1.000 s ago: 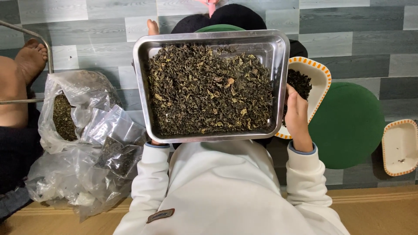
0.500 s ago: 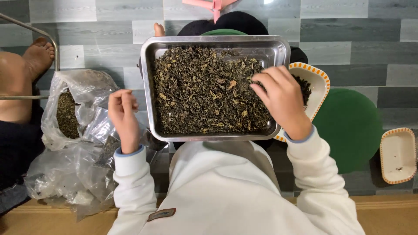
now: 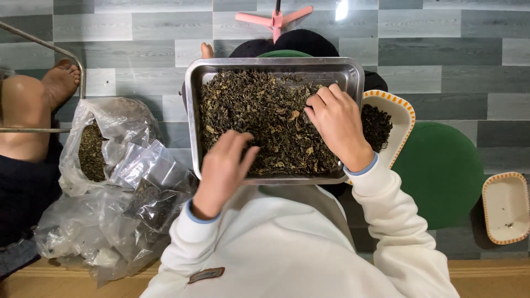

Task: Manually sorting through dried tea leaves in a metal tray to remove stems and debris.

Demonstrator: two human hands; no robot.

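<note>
Steel tray (image 3: pixel 192 110) of dried dark leaves (image 3: pixel 259 116) — resting on the lap, centre of scene. Left hand (image 3: pixel 223 168): half a second ago out over the plastic bags (image 3: pixel 118 182) at left, now on the tray's near-left leaves, fingers loosely spread, gripping nothing visible. Right hand (image 3: pixel 337 124): barely shifted, fingers curled into the far-right leaves — any pinch hidden. Both hands now sorting.

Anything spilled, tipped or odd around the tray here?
Nothing stands out. Both hands, left and right, rest in the dried leaves, which stay inside the level tray. No spill shows on the floor.
</note>
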